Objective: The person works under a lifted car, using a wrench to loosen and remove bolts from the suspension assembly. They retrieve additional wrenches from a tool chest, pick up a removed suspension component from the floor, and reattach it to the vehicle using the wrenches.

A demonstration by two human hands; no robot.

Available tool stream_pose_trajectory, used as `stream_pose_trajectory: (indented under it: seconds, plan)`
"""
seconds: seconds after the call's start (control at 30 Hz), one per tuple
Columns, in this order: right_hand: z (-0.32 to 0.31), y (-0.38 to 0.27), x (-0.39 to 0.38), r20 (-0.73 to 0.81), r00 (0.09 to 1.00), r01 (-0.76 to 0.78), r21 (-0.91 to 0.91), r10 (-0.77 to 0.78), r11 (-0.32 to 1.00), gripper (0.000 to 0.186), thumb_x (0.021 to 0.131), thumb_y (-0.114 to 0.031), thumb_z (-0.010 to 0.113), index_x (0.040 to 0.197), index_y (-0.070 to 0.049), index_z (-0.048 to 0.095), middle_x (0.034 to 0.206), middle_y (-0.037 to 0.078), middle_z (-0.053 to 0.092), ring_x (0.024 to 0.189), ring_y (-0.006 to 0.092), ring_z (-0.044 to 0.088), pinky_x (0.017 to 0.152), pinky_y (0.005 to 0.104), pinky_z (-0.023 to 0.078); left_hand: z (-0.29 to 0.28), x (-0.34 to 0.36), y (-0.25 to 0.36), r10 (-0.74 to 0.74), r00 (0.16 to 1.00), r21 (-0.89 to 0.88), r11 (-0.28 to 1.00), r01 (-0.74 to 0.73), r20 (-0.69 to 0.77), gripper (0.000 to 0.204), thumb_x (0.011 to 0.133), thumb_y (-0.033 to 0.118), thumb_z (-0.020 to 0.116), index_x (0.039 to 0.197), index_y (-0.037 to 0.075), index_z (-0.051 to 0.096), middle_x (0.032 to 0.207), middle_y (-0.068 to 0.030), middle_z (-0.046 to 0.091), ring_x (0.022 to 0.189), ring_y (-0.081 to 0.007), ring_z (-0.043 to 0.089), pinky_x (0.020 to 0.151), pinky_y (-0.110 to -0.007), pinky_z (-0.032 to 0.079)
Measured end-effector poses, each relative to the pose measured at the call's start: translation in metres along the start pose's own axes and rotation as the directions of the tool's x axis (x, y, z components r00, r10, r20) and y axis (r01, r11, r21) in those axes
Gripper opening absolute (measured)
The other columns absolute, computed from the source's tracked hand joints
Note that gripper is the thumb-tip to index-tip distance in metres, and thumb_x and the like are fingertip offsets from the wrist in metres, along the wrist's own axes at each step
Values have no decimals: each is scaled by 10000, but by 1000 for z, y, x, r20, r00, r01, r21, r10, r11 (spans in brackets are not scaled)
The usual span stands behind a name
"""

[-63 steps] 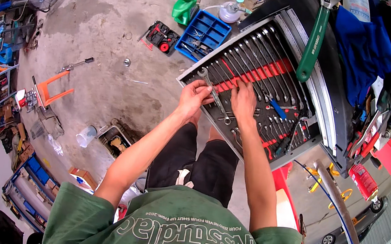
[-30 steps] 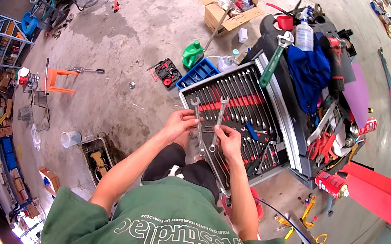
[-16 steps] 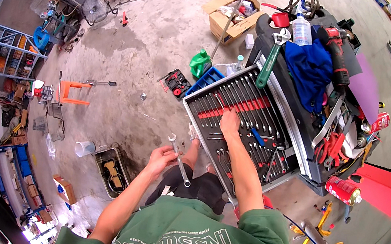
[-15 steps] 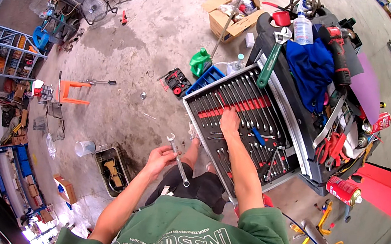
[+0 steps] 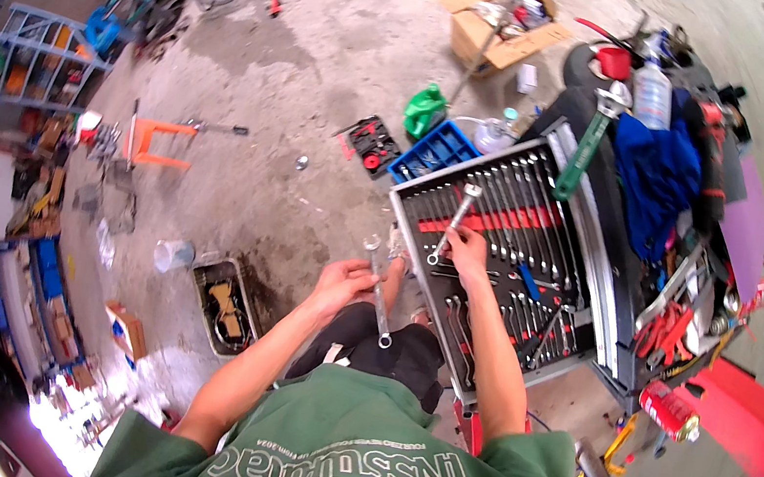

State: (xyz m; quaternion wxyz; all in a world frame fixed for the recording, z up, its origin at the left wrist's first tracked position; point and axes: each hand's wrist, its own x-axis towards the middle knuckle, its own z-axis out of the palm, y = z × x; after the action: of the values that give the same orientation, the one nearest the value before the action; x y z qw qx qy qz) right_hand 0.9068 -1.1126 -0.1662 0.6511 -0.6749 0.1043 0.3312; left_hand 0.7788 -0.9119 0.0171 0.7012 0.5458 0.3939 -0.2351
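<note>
My left hand (image 5: 343, 287) is closed around the middle of a combination wrench (image 5: 382, 319), held over my lap with its open end up. Above the pulled-out drawer (image 5: 408, 240) my right hand (image 5: 467, 251) grips a second combination wrench (image 5: 465, 207), tilted with its open end away from me. Many combination wrenches lie in rows in the drawer's black and red liner. A blue-handled tool (image 5: 529, 281) rests among them, right of my right hand.
On the cabinet top lie a green-handled adjustable wrench (image 5: 586, 151), a blue cloth (image 5: 653, 175), a spray bottle (image 5: 653, 96) and red-handled pliers (image 5: 664, 332). A blue bin (image 5: 437, 151) adjoins the drawer. An oily tray (image 5: 206, 303) sits on the floor at left.
My right hand has lifted a wrench out of the drawer's row and drawn it toward me. The left hand still holds its wrench. The whole view has shifted slightly.
</note>
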Motion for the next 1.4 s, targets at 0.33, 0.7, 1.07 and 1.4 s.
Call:
stream_pose_trajectory:
  seconds: [0.33, 0.7, 1.07, 1.4]
  plan:
    - [71, -67, -140, 304, 947, -264, 537, 108, 801, 158, 936, -130, 581, 1038, -15, 546, 921, 72, 629, 770, 183, 640, 743, 342, 563, -38, -32, -39, 201, 965, -89, 972, -218, -169, 480, 866, 153, 658, 1246, -92, 497, 1041, -152, 663, 923, -197, 641, 758, -354, 555]
    - [135, -16, -170, 379, 911, -324, 407, 165, 854, 96, 889, -126, 648, 962, -73, 614, 829, 57, 677, 740, 171, 668, 639, 299, 549, -41, -80, -117, 379, 827, -211, 844, -493, -416, 345, 890, 52, 599, 1200, -17, 465, 899, -105, 651, 786, -146, 630, 634, -299, 538]
    - [209, -29, -161, 474, 844, -351, 132, 252, 927, 144, 861, -147, 695, 939, -67, 604, 786, 34, 626, 688, 156, 602, 604, 291, 463, -98, -93, -118, 117, 871, -671, 591, -447, -477, 209, 905, 138, 589, 1073, 14, 572, 903, -33, 604, 754, -129, 591, 710, -295, 530]
    - [324, -19, -158, 737, 671, 82, -187, 84, 979, 272, 854, -171, 696, 1061, -2, 641, 832, 36, 631, 750, 99, 578, 693, 260, 486, -242, -85, -108, 126, 784, -683, 421, -597, -608, 216, 988, 290, 501, 1012, 81, 550, 821, -17, 583, 718, -154, 565, 661, -326, 478]
